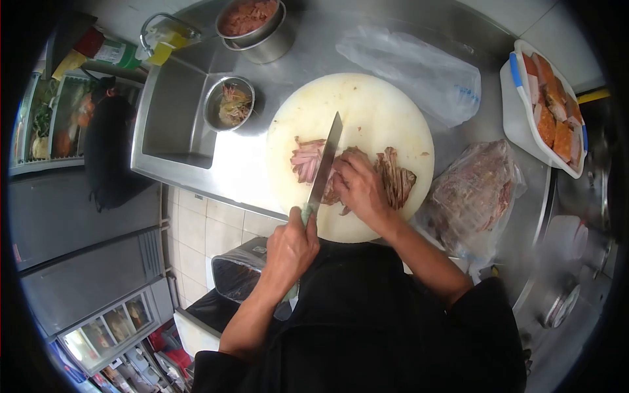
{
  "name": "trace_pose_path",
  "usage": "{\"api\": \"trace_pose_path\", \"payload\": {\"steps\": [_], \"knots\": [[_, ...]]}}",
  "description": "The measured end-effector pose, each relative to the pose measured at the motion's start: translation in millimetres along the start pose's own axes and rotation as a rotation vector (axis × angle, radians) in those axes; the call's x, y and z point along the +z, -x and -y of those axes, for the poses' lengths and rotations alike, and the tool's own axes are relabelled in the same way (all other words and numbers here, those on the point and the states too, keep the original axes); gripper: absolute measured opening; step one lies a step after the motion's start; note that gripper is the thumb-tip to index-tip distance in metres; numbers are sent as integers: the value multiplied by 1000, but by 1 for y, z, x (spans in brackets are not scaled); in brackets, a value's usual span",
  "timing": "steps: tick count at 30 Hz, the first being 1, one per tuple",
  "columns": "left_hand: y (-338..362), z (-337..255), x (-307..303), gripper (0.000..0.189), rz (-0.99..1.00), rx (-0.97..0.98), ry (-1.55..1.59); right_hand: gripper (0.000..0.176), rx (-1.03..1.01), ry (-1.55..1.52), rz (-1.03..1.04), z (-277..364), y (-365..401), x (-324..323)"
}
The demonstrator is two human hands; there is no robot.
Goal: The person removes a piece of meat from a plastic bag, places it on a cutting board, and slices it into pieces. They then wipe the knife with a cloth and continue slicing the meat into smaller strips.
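Observation:
My left hand (292, 243) is closed around the pale green handle of a long kitchen knife (325, 157). The blade slants away across a round white cutting board (354, 95). Beside it, the bent fingers of my right hand (360, 187) press on a piece of meat (331, 191), which they partly cover. Thin pinkish meat strips (306, 160) lie left of the blade. Browner sliced meat (397, 178) sits to the right of my right hand, on the same board.
A metal bowl of scraps (229, 105) stands beside the sink (173, 124). Stacked metal pots (262, 47) hold reddish meat. A clear plastic bag (419, 72) lies behind the board; bagged meat (475, 196) and a white tub (517, 98) of browned slabs stand right. A lined bin (239, 272) is below.

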State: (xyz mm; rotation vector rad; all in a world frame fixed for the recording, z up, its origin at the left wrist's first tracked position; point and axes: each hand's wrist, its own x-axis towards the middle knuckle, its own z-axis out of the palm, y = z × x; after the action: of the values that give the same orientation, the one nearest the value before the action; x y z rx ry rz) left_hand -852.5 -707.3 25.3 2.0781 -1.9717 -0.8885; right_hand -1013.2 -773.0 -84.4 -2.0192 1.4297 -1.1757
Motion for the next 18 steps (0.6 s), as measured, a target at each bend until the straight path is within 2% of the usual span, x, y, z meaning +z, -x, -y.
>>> {"api": "trace_pose_path", "payload": {"steps": [6,9,14,16,18], "knots": [[0,21,25,21,48,4,-87,23,63,-23,-14,3,-2,1],[-35,4,32,22,-58,42,8,23,40,-41,-16,-3,-1,4],[-16,9,30,24,-12,-28,-40,25,5,-27,19,-7,-3,2],[-20,8,33,26,-86,1,-39,26,18,-47,19,-6,1,1],[-68,-3,38,25,-132,65,36,28,53,-64,41,-3,-1,-1]]}}
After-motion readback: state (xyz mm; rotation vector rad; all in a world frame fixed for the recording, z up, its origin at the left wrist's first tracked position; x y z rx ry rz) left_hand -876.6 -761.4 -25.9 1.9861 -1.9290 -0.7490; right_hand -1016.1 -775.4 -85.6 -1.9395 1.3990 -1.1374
